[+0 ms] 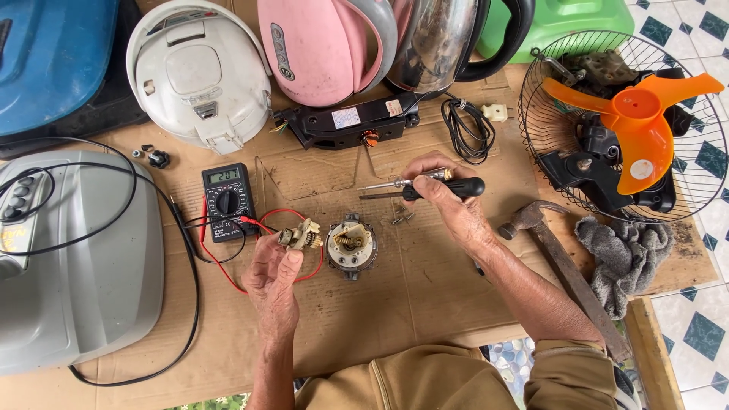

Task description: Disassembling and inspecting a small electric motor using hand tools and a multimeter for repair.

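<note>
My left hand holds a small cream-coloured gear part pinched between fingers and thumb, raised just above the cardboard. Right of it lies a round grey motor housing with a brass worm in its middle. My right hand grips a black-handled screwdriver, its shaft pointing left over the cardboard. A few loose screws lie under the shaft. A black multimeter with red and black leads sits left of my left hand.
Cardboard sheet covers the work area. White rice cooker, pink kettle, steel kettle and a black circuit unit stand at the back. Fan cage with orange blade, hammer and grey rag at right. Grey appliance at left.
</note>
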